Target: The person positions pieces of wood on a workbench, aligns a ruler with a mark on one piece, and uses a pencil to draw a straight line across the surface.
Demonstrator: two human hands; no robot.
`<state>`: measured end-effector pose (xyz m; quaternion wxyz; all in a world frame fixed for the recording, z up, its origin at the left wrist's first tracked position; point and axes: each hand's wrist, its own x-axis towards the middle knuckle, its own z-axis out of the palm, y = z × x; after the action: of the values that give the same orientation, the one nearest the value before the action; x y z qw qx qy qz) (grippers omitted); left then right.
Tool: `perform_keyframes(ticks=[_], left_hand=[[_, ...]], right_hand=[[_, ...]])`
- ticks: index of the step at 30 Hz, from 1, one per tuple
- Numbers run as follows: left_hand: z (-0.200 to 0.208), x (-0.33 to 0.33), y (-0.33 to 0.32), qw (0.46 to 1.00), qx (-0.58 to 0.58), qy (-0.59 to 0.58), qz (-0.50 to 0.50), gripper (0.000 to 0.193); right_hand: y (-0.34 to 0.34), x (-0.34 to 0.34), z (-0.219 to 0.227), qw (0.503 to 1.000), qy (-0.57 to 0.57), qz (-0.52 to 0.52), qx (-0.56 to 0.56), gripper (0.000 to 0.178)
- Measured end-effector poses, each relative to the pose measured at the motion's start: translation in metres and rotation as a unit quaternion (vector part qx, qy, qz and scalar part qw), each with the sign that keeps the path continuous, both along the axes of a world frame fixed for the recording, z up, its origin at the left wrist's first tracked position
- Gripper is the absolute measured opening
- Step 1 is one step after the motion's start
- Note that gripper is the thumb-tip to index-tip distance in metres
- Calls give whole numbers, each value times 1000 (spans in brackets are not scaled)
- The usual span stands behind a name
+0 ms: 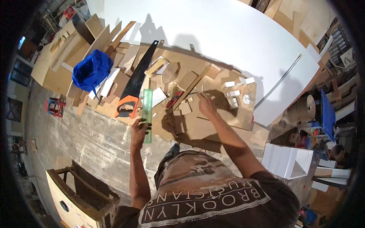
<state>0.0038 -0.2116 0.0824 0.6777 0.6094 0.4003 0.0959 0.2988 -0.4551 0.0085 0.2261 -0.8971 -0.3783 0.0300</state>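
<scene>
A green see-through ruler stands lengthwise at the bench's near edge, with the fingers of my left hand closed round its lower part. Left of it lies a handsaw with a black blade and an orange handle. My right hand is over the middle of the bench, its fingers bent together; whatever they pinch is too small to make out. Close by on its left runs a long thin wooden strip, and beside that lies a red-handled tool. Small wood blocks lie just below the strip.
Wood offcuts and a blue bag crowd the bench's left end. Several white blocks and a roll of tape lie on the right. A big white panel spans the far side, a metal strip on it. A white box stands lower right.
</scene>
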Motion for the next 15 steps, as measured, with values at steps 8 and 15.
perform_keyframes(ticks=[8,15], left_hand=[[-6,-18,6,1000,-21,2,-19,24],[-25,2,2,992,-44,-8,-120,25]], right_hand=[[40,20,5,972,-10,64,-224,34],[-13,5,32,959,9,-12,-282,30]])
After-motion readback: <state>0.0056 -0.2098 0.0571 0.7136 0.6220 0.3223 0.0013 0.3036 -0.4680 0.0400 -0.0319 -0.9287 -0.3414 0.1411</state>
